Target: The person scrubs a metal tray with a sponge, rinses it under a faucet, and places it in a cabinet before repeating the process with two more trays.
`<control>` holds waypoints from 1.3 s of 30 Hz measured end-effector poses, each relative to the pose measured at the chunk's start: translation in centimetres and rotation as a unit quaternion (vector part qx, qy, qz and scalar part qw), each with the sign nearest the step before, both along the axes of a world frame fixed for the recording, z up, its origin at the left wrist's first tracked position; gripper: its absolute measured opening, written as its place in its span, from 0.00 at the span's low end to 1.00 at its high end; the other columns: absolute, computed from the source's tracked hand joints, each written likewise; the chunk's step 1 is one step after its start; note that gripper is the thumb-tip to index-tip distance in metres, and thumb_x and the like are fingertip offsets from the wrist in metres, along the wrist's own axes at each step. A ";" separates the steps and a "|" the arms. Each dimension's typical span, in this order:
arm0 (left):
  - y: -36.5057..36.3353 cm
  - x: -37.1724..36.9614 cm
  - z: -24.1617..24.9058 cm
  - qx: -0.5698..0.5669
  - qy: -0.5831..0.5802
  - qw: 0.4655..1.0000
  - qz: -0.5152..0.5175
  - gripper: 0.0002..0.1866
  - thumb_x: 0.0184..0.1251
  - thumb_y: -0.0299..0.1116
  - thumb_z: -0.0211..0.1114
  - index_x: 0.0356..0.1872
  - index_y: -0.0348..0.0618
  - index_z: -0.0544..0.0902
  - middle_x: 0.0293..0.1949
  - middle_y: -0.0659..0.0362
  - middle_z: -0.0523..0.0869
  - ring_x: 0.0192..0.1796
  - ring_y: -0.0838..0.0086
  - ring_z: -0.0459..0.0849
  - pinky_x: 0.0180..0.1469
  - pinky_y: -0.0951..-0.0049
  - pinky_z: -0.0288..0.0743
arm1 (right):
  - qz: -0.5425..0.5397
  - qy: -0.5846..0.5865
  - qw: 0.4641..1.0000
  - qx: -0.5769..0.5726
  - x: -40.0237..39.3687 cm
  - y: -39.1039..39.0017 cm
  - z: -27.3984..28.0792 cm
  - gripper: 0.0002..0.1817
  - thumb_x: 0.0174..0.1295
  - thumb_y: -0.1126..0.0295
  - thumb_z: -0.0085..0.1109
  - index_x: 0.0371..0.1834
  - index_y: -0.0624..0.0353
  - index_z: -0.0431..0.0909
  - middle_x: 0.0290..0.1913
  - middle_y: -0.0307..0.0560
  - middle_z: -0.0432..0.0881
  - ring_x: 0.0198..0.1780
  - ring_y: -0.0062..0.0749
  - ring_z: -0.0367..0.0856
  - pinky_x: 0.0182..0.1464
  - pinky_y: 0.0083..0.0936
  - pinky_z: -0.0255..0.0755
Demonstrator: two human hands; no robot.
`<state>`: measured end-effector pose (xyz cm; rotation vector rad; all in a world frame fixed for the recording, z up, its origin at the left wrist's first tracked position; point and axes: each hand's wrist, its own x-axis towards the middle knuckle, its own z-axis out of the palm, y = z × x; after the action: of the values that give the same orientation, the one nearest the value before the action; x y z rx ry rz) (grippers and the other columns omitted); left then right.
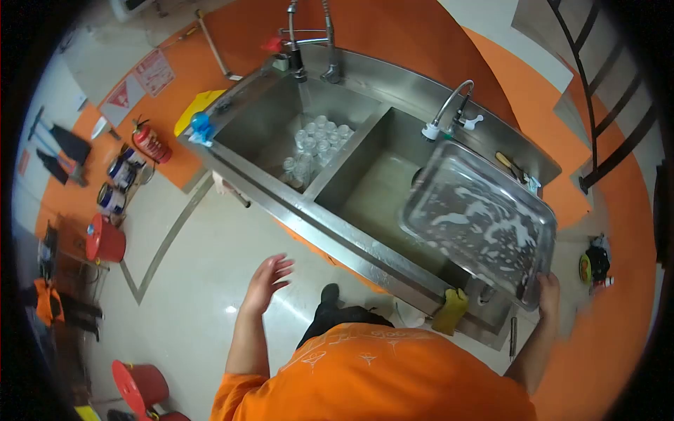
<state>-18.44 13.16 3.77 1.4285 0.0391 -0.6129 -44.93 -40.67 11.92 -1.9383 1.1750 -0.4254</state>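
My right hand (550, 293) grips the lower right corner of a rectangular metal tray (449, 200). White suds streak the tray's surface, and it lies tilted over the right part of the steel sink (351, 242). Its far edge is near the small curved tap (449, 112). My left hand (267, 282) is raised in front of the sink, fingers apart, holding nothing. A yellow-green rubber glove (450, 312) hangs on the sink's front edge near the tray. Shallow cloudy water (382, 186) covers the bottom of the right basin.
Several clear glass bottles (319, 144) stand in the left basin under a spray tap (298, 67). A wooden-handled tool (510, 165) rests on the back ledge. A blue item (201, 126) sits at the left corner. A fire extinguisher (151, 142) and red buckets (105, 238) are further left.
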 end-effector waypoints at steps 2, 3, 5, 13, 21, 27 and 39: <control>-4.1 5.2 0.9 -0.113 0.045 0.985 -0.119 0.30 0.65 0.56 0.40 0.60 0.47 0.61 0.54 0.55 0.72 0.53 0.69 0.71 0.52 0.63 0.68 | 0.022 0.005 1.000 -0.001 4.8 3.6 0.9 0.16 0.52 0.67 0.51 0.39 0.69 0.73 0.34 0.46 0.77 0.37 0.28 0.72 0.42 0.24 0.64; -5.8 7.9 1.2 -0.155 0.092 0.969 -0.166 0.33 0.63 0.60 0.39 0.62 0.47 0.58 0.56 0.54 0.69 0.54 0.67 0.70 0.53 0.61 0.67 | 0.039 -0.005 0.999 -0.002 7.2 5.0 0.9 0.17 0.52 0.66 0.52 0.40 0.68 0.74 0.34 0.46 0.77 0.37 0.28 0.72 0.43 0.24 0.64; -8.2 13.0 0.5 -0.262 0.155 0.927 -0.218 0.35 0.62 0.61 0.39 0.63 0.47 0.55 0.57 0.53 0.68 0.55 0.68 0.70 0.52 0.60 0.69 | 0.092 0.002 0.991 0.099 11.4 5.1 -1.0 0.17 0.52 0.66 0.53 0.40 0.68 0.74 0.35 0.46 0.77 0.37 0.27 0.72 0.43 0.23 0.65; -13.4 19.4 -1.7 -0.087 0.222 0.966 -0.105 0.34 0.49 0.25 0.52 0.61 0.46 0.53 0.48 0.52 0.71 0.50 0.65 0.73 0.47 0.61 0.73 | 0.198 0.205 0.958 0.034 24.5 2.2 -13.3 0.26 0.54 0.54 0.53 0.46 0.69 0.72 0.43 0.58 0.76 0.44 0.43 0.75 0.47 0.34 0.65; -19.0 20.6 -3.1 -0.080 0.122 0.987 -0.063 0.40 0.49 0.21 0.48 0.65 0.53 0.41 0.50 0.47 0.68 0.49 0.63 0.72 0.45 0.65 0.72 | 0.139 0.080 0.952 -0.261 36.7 -2.9 -11.6 0.27 0.52 0.59 0.56 0.52 0.65 0.67 0.52 0.60 0.69 0.55 0.51 0.65 0.57 0.36 0.60; -20.8 22.6 -3.9 -0.081 0.064 0.993 -0.065 0.44 0.43 0.15 0.45 0.66 0.55 0.45 0.56 0.52 0.65 0.53 0.63 0.70 0.47 0.72 0.67 | 0.022 0.120 0.899 -0.420 46.3 -11.9 -10.4 0.25 0.52 0.67 0.52 0.55 0.58 0.63 0.54 0.53 0.66 0.57 0.46 0.64 0.56 0.42 0.61; -24.7 23.2 -5.6 -0.089 0.167 0.979 -0.081 0.43 0.42 0.14 0.44 0.65 0.55 0.47 0.55 0.52 0.66 0.53 0.62 0.70 0.49 0.68 0.68 | 0.015 0.175 0.873 -0.455 46.2 -8.9 -12.8 0.22 0.51 0.66 0.55 0.51 0.59 0.69 0.55 0.55 0.64 0.60 0.43 0.59 0.59 0.41 0.55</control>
<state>4.77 -11.50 -1.84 1.1510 0.1314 -0.9637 1.31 -49.58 -0.92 -2.9415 1.2844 -0.7205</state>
